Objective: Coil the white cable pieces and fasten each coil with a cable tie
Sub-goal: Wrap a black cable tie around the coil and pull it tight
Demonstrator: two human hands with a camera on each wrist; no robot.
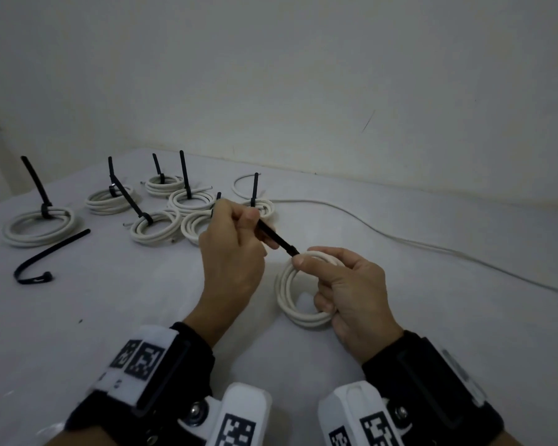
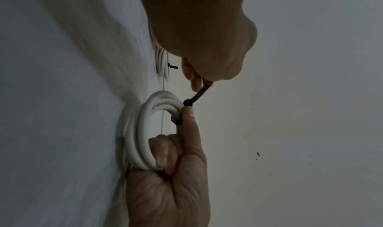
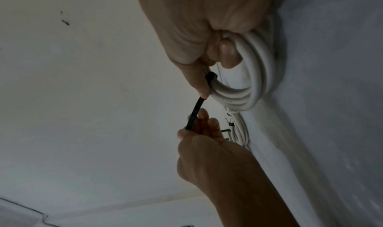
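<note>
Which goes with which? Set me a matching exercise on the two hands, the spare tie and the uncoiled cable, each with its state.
Things:
1. left hand
2. right hand
3. spare tie
4. uncoiled cable

States:
a. lies loose on the table, around nothing
b. grips the coil, a fingertip by the tie's head
c. trails away to the right
d. pinches the tail of the cable tie looped round the coil

Pairs: 1-d, 2-b, 3-a, 4-c
</note>
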